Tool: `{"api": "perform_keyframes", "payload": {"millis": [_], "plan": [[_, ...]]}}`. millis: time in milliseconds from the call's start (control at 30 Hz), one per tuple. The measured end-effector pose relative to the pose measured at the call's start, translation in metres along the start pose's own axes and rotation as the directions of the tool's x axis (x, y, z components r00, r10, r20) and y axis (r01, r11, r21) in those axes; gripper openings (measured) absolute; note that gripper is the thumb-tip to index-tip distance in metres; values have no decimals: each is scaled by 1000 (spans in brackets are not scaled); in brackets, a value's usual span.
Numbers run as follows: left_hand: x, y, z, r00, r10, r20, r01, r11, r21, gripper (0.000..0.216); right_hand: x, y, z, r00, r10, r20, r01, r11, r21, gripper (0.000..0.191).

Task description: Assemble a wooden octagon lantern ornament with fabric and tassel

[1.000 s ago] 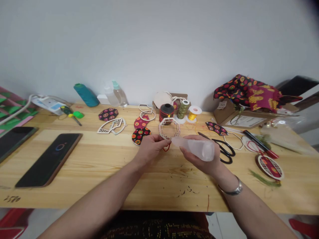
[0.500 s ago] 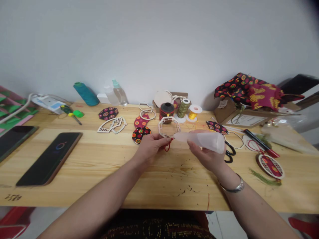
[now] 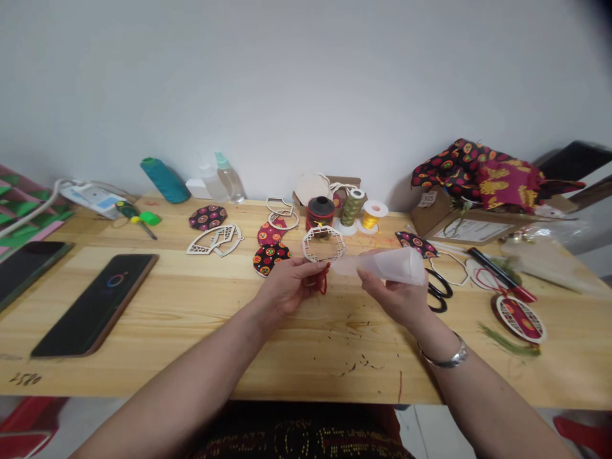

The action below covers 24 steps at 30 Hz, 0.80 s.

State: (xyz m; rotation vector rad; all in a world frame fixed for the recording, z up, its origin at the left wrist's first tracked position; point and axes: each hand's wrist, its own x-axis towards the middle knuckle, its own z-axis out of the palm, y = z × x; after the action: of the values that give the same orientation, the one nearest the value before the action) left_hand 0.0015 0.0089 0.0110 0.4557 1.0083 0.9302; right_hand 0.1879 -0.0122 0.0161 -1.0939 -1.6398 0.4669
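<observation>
Handling: pale octagonal wooden lattice frame (image 3: pixel 324 244) likely light, brittle; left hand (image 3: pixel 287 287) fingers pinch its rim; right hand (image 3: pixel 399 296) fingers clasp translucent plastic bottle (image 3: pixel 392 264).

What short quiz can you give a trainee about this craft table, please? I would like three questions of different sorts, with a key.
1. True or false: the right hand holds the scissors.
2. What does the left hand hold? A) a phone B) the octagonal wooden frame C) a teal spool
3. Toward what does the nozzle of the squeeze bottle point?
Key: 1. False; it holds the squeeze bottle. 2. B. 3. Toward the octagonal wooden frame.
</observation>
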Motion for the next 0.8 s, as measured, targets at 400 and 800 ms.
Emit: {"api": "perform_keyframes", "payload": {"millis": [400, 800], "plan": [[-1, -4, 0, 994, 100, 32, -103, 987, 124, 19, 2, -5, 0, 997, 68, -20, -68, 997, 19, 14], [-2, -5, 0, 980, 197, 18, -195, 944, 265, 22, 2, -3, -2, 999, -22, 40, 25, 997, -69, 13]]}}
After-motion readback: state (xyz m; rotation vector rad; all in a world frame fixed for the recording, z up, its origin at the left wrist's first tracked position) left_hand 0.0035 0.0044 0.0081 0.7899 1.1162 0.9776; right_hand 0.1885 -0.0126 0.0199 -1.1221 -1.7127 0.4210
